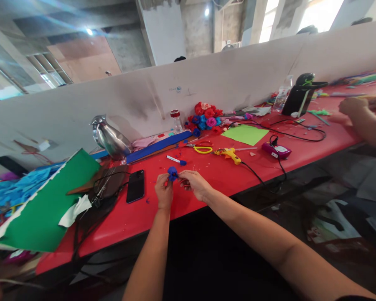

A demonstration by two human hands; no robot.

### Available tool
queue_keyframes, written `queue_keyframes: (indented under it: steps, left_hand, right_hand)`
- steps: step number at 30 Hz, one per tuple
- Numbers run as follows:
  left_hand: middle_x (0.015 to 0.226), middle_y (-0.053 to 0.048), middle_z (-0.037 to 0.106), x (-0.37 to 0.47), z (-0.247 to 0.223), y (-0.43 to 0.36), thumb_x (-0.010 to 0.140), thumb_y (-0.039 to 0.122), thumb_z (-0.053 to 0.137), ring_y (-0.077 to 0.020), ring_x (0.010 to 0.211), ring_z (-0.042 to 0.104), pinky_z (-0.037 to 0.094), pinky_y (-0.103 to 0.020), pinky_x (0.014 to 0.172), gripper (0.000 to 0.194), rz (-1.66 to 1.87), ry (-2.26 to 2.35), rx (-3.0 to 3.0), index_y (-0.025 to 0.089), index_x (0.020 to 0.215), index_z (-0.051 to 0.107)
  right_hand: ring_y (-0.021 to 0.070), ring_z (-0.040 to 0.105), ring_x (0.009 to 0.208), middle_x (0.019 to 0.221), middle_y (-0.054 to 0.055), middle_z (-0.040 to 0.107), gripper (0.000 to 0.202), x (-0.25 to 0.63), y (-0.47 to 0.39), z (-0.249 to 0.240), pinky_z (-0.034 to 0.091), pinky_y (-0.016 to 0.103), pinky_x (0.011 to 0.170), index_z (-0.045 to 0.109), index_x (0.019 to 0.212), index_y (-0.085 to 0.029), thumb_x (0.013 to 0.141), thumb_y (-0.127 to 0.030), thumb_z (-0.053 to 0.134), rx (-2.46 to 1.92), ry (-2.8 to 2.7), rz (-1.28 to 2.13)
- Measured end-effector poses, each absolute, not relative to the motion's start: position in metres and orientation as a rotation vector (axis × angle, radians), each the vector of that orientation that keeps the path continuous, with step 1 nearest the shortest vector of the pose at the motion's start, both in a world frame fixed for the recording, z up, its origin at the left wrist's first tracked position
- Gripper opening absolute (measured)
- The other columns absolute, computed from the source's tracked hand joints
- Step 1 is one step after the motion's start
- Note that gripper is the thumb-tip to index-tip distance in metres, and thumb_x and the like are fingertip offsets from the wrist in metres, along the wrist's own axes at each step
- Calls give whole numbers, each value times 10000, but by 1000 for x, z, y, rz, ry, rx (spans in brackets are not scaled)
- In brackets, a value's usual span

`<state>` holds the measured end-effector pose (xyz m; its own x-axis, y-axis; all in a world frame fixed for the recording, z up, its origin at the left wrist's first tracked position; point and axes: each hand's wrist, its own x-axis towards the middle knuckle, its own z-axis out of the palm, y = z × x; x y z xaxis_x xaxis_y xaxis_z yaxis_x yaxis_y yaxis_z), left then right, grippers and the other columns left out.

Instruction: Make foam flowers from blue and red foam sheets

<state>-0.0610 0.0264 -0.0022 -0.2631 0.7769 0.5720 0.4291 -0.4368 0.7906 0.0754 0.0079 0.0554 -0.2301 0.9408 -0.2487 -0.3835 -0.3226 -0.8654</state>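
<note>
My left hand (163, 186) and right hand (192, 183), lower centre, pinch a crumpled blue rosette (172, 173).

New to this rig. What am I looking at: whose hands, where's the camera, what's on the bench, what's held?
No machine here: a person works bare-handed, and the single picture comes from a camera on their head, looking forward and down. The left hand and right hand meet at a small blue paper-like flower; the left holds it, the right fingers touch its side. On the red table lie a phone, yellow-handled scissors, a yellow glue gun and a light green sheet. Behind are a metal jug and a pile of coloured flowers. The hands at the far right belong to someone else.
</note>
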Motion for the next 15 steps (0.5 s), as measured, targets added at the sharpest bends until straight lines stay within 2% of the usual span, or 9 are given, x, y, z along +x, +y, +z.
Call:
queue_keyframes:
  steps: [3, 8, 15]
  left_hand:
    - [761, -39, 636, -60, -1, 26, 743, 281, 588, -186, 797, 596, 467, -313, 761, 107, 1734, 1483, 1715, 212, 714, 664]
    - [754, -37, 639, -60, -2, 27, 749, 262, 578, -174, 760, 596, 474, -300, 734, 103, 1763, 1450, 1776, 203, 718, 656]
    - [752, -35, 663, -63, -5, 29, 775, 264, 555, -174, 753, 610, 489, -295, 707, 130, 1767, 1429, 1909, 200, 731, 659]
  right_hand:
    - [65, 483, 462, 563, -22, 576, 130, 75, 8, 57, 287, 200, 448, 572, 610, -163, 713, -233, 608, -1001, -817, 1744]
    - [50, 454, 456, 529, -44, 543, 83, 76, 8, 55, 270, 188, 450, 558, 590, -160, 655, -181, 606, -980, -821, 1666]
    - [55, 447, 463, 549, -41, 539, 125, 75, 8, 53, 255, 192, 445, 554, 607, -155, 636, -261, 614, -976, -822, 1669]
